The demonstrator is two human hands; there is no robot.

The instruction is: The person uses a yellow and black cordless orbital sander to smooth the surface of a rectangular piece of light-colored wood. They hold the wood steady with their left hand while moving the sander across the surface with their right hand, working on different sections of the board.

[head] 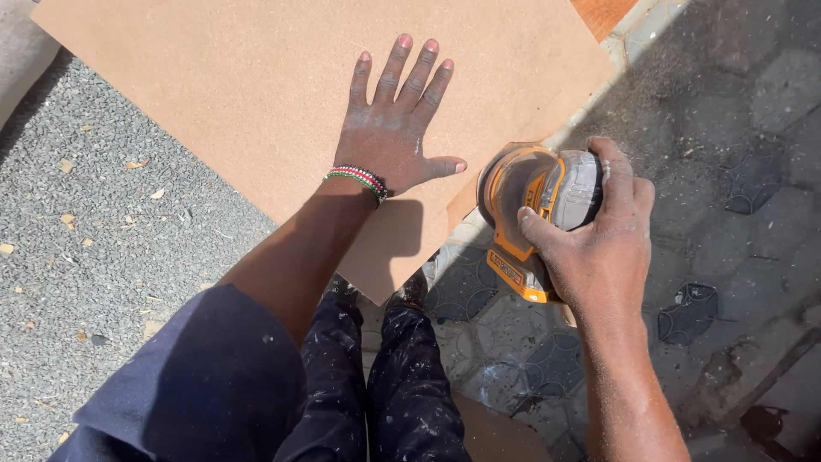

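A large brown fibreboard sheet (pixel 256 77) lies across the upper middle of the head view, one corner pointing toward me. My left hand (pixel 393 128) rests flat on it with fingers spread, a beaded bracelet on the wrist. My right hand (pixel 603 239) grips an orange and grey power sander (pixel 534 201) from above. The sander sits at the board's right edge, tilted, with its pad against the edge. Both hands are dusty.
Grey gravel (pixel 94 257) lies to the left with wood chips on it. Dusty patterned paving (pixel 710 171) covers the right. My dark, paint-flecked trousers (pixel 376 376) are at the bottom centre. An orange-brown board corner (pixel 603 13) shows at the top.
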